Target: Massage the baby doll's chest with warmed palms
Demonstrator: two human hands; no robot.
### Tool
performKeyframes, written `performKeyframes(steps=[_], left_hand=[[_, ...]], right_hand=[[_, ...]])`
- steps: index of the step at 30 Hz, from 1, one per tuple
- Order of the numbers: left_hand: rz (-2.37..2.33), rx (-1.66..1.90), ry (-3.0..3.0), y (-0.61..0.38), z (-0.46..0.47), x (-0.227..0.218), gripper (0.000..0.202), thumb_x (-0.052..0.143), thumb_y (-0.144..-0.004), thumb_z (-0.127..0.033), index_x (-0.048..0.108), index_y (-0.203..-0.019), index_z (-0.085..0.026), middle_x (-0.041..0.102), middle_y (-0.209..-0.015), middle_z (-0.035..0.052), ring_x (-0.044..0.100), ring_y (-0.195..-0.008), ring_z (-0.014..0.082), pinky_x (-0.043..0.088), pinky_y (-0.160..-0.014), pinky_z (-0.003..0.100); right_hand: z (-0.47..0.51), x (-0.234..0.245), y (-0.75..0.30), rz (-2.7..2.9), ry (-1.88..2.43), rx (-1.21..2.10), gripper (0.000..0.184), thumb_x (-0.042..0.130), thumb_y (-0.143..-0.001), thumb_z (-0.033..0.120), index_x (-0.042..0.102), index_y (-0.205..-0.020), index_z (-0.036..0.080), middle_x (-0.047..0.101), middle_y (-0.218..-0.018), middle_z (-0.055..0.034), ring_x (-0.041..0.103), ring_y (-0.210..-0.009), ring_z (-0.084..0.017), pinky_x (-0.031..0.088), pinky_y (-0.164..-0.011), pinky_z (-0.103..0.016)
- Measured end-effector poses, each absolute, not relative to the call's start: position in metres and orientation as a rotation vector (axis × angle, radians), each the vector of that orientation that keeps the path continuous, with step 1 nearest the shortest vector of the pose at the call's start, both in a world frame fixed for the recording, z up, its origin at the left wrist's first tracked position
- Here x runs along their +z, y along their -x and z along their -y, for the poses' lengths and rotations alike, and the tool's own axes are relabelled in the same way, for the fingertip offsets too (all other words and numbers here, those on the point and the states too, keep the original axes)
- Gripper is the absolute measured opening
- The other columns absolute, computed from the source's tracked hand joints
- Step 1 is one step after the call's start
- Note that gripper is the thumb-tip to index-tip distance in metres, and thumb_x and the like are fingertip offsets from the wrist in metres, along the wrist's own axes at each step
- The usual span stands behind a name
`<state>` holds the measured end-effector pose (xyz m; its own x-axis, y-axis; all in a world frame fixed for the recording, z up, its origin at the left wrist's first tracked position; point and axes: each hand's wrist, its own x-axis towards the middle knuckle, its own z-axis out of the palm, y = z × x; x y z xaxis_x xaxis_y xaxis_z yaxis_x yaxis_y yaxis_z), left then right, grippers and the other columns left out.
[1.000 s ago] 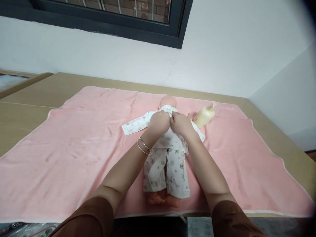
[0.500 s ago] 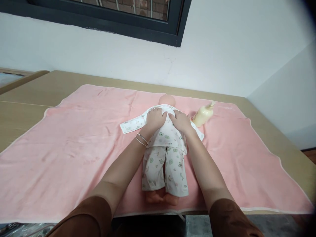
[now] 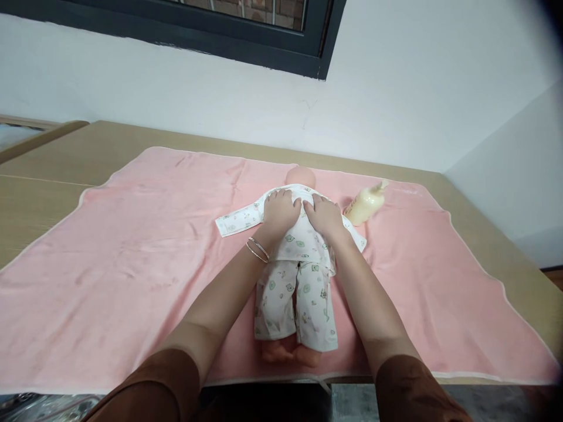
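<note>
I'm resting L hand (image 3: pixel 281 210) & R hand (image 3: pixel 324 217) on the clothed doll (image 3: pixel 301 251), grip wide & flat, pinching nothing; it's lying on the pink blanket (image 3: pixel 132 258) atop the bench (image 3: pixel 118 143). Prob. best to be pressing lightly, evenly w/ both palms.

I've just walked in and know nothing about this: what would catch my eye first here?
Probably the doll in white printed clothes, lying near the middle of the view on a big pink blanket. Next, the person's left hand and right hand, spread side by side on its upper body. Then the pale yellow bottle, on the blanket just to the right of the doll.
</note>
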<state>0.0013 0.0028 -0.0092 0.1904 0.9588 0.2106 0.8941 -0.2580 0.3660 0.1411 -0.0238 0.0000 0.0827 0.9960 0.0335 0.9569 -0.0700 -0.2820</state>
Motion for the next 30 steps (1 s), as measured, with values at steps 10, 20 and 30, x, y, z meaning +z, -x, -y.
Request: performKeyframes(steps=[10, 20, 30], left_hand=[[-1.76, 0.274, -2.388, 0.0, 0.025, 0.026, 0.04, 0.041, -0.108, -0.028, 0.069, -0.133, -0.012, 0.072, -0.139, 0.0205, 0.064, -0.136, 0.0365, 0.031, -0.13, 0.062], [-1.72, 0.412, -2.181, 0.007, 0.005, 0.013, 0.05, 0.033, -0.111, -0.04, 0.061, -0.145, -0.016, 0.057, -0.164, 0.0183, 0.047, -0.156, 0.0354, 0.021, -0.132, 0.074], [-1.645, 0.14, -2.36, 0.005, 0.032, 0.047, 0.032, 0.044, -0.108, -0.028, 0.073, -0.116, -0.018, 0.079, -0.125, 0.0142, 0.07, -0.128, 0.0312, 0.021, -0.133, 0.069]], right_hand=[[0.037, 0.02, -0.135, 2.113, 2.078, 0.188, 0.043, 0.034, -0.11, 0.033, 0.067, -0.131, 0.016, 0.071, -0.145, -0.0216, 0.064, -0.136, -0.039, 0.031, -0.124, -0.07], [0.03, 0.011, -0.143, 2.065, 2.085, 0.214, 0.047, 0.031, -0.113, 0.043, 0.066, -0.131, 0.018, 0.071, -0.145, -0.02, 0.06, -0.14, -0.04, 0.035, -0.121, -0.069], [0.05, 0.035, -0.125, 2.208, 2.14, 0.172, 0.041, 0.034, -0.112, 0.036, 0.067, -0.126, 0.017, 0.075, -0.134, -0.0218, 0.069, -0.128, -0.038, 0.03, -0.124, -0.07]])
